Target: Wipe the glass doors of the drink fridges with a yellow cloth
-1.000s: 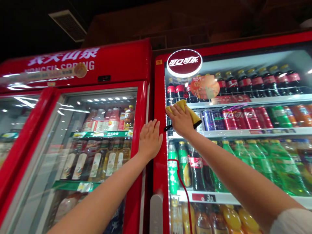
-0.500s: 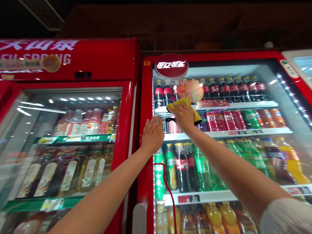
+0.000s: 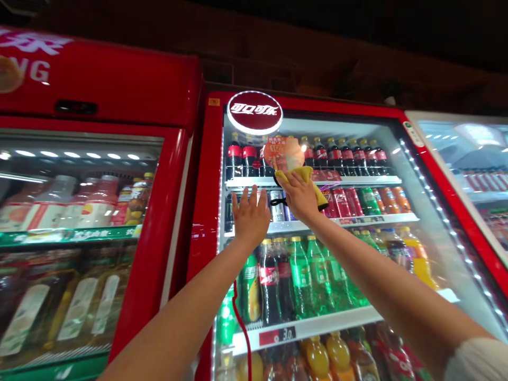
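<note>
My left hand has its fingers spread and lies at the left part of the glass door of a red drinks fridge; whether its palm touches the glass cannot be told. Under my right hand is a yellow cleaning cloth with dark edging and a black loop. The fingers hold it flat against the door, just below a round orange sticker. Behind the glass, soda bottles and cans line the shelves.
An oval lit sign sits at the door's upper left. A red cord hangs down the left side. To the left is another red fridge holding bottles; a white-framed fridge stands at the right.
The view has swung right, so the fridges sit further left. Relative to the door, both hands have moved right, the cloth along with my right hand. My left fingers are spread wider.
</note>
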Tool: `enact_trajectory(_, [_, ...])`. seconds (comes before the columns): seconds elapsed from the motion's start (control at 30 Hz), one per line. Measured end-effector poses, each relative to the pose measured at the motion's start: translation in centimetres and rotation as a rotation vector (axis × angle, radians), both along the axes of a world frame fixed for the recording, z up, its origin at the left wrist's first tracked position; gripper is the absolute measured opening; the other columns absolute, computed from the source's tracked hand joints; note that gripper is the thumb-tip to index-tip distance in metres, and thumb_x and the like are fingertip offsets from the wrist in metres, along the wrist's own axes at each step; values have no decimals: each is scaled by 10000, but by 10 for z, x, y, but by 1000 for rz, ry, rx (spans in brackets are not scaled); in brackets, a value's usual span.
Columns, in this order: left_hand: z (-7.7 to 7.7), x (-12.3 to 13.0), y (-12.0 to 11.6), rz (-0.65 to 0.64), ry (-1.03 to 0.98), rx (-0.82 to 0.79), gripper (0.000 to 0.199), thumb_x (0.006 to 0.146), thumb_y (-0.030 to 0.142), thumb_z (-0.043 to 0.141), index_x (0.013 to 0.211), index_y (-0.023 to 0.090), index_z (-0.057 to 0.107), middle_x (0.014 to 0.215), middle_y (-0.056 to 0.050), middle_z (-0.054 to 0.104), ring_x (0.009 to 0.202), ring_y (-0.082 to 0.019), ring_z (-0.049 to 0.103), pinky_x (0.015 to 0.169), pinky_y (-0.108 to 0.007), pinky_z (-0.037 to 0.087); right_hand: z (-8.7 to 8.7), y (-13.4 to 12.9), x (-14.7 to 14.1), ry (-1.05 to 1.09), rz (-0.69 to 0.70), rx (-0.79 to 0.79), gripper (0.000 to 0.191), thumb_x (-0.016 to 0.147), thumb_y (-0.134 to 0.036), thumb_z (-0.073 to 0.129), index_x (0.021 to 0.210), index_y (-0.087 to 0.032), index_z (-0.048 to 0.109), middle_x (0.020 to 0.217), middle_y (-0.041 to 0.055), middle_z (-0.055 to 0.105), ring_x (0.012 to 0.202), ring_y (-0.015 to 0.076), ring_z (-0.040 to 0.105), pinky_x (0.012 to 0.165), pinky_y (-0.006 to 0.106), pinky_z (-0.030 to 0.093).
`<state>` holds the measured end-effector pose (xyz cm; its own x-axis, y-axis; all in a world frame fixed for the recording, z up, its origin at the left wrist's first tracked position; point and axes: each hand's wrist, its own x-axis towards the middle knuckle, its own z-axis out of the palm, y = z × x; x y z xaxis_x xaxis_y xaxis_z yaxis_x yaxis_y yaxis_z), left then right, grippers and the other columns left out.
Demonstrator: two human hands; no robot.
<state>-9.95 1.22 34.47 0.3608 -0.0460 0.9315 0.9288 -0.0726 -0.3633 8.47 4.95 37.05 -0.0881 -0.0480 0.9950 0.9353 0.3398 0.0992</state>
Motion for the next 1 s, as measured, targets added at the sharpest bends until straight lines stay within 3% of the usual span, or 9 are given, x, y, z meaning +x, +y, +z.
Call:
enact_trajectory(0.1, [-1,5,5,-20,-30,33,513,1019,296,458,1519,200,518,1627,-123,470,1526,-353,395,1292,-637,182,26,-1,20,-2,-1,-14,550,1028,-207,362,1553,-312,489,1641,45,457,1512,304,373,1197,603,328])
enact_trajectory(0.17, [-2,5,5,-30,-21,33,515,1017,297,461,1520,207,517,1634,-115,462,1530,-349,389,1295,-627,186,33,2,34,103,-22,-27,552,1025,-208,359,1554,-293,492,1626,76,472,1497,323,387,1169,595,364])
enact_trajectory(0.27, [-3,3,4,-19,-5,32,513,1024,304,445,1518,188,520,1627,-129,469,1525,-358,394,1289,-630,201,19,7,41,232,-62,-37,558,1016,-198,355,1547,-281,502,1598,114,493,1465,348,419,1133,601,398])
enact_trajectory(0.4, [1,5,2,11,5,41,493,1001,251,460,1474,148,554,1584,-181,509,1495,-369,431,1273,-637,231,1,10,36,100,-39,-15,555,1020,-179,329,1521,-310,528,1615,82,480,1484,336,400,1163,655,357])
enact_trajectory(0.5, [7,10,0,30,61,27,484,979,222,466,1440,108,561,1541,-218,538,1470,-346,462,1274,-583,271,15,10,49,7,-13,-32,561,1023,-162,327,1521,-331,521,1639,47,456,1506,304,384,1200,644,325])
enact_trajectory(0.6, [12,18,-3,61,124,1,494,978,234,459,1453,123,539,1562,-189,523,1481,-327,445,1281,-553,275,27,13,69,31,-1,-44,574,1017,-146,334,1537,-317,505,1645,59,447,1504,304,394,1198,605,354])
enact_trajectory(0.73, [15,32,-4,66,232,-27,540,964,237,493,1502,193,501,1623,-121,472,1510,-292,417,1301,-523,248,9,16,74,115,11,-41,624,978,-109,348,1552,-307,494,1627,99,467,1500,349,394,1175,693,339])
enact_trajectory(0.83, [20,51,1,60,274,-22,542,972,252,500,1510,192,496,1628,-117,467,1529,-289,393,1310,-527,230,-1,14,69,21,16,-59,630,973,-118,360,1545,-346,494,1649,49,442,1526,314,363,1199,714,297])
enact_trajectory(1.0, [31,98,14,55,194,-35,543,1003,252,437,1529,118,466,1631,-153,455,1534,-300,384,1313,-532,215,25,9,94,-43,14,-76,612,1000,-143,336,1554,-363,478,1676,6,396,1545,277,346,1226,652,294])
